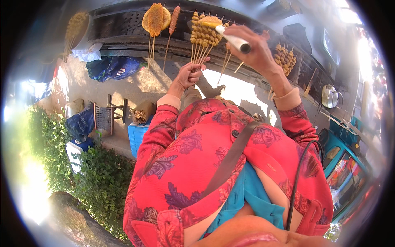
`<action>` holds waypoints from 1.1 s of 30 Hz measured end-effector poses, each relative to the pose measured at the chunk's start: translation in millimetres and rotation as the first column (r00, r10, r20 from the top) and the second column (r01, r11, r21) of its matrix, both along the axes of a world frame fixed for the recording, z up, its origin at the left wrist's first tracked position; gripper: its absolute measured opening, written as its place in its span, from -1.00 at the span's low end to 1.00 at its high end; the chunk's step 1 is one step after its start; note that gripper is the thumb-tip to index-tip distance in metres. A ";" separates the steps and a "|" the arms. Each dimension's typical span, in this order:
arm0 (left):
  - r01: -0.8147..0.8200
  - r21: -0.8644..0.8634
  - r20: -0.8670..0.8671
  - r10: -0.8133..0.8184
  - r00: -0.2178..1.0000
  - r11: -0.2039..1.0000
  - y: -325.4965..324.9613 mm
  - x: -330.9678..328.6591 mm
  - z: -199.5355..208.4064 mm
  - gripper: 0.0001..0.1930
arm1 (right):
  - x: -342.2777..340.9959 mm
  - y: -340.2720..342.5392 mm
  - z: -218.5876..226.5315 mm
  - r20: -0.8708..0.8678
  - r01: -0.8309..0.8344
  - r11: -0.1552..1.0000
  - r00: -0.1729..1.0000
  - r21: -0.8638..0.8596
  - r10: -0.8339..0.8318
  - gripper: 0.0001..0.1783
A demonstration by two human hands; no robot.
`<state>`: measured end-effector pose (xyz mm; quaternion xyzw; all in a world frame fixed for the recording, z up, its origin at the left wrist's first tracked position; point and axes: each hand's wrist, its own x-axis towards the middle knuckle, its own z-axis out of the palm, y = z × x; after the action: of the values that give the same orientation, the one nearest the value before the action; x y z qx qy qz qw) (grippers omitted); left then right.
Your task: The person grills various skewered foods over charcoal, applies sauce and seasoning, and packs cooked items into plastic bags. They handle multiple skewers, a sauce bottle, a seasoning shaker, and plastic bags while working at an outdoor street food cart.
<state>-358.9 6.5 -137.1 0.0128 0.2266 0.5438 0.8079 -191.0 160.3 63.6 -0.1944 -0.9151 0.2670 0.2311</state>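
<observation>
My left hand (191, 75) is closed around the wooden sticks of several skewers (200, 36), threaded with browned, rounded pieces of food. Their food ends rest over the long dark grill (119, 29). In my right hand (254, 47) is a brush (235, 38) with a thick white handle; its yellowish-orange head lies against the upper part of these skewers. Left of them are a pinkish sausage skewer (174, 20) and a flat, orange-coated piece on sticks (156, 20). More skewers (284, 59) lie right of my right hand, partly hidden by it.
A metal kettle (329, 96) stands at the far right, near a teal-framed case (349, 173). On the left are a blue plastic bag (111, 68), a small chair (103, 118), a blue box (139, 138) and green bushes (103, 177). A strap crosses my red jacket.
</observation>
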 end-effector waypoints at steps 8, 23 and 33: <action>0.034 0.006 0.138 -0.034 0.990 0.999 1.0 3.3 -16.6 -0.52 | 2.2 -42.9 20.5 0.167 -0.011 0.997 0.986 -0.077 0.024 -0.63; 0.026 -0.099 -0.058 -0.032 0.998 0.995 1.6 6.6 -6.6 -0.39 | -33.6 -21.4 43.2 0.102 -0.037 0.989 0.993 -0.146 0.053 -0.70; 0.171 -0.009 -0.205 -0.169 0.964 0.985 -35.2 -13.4 -16.0 -0.29 | -244.4 -18.2 86.7 -0.218 -0.385 0.922 0.904 -0.042 0.368 -0.72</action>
<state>-372.4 -28.8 -153.1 0.0919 0.3044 0.4691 0.8239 -435.4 142.1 150.3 0.0053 -0.8945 0.3634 0.2604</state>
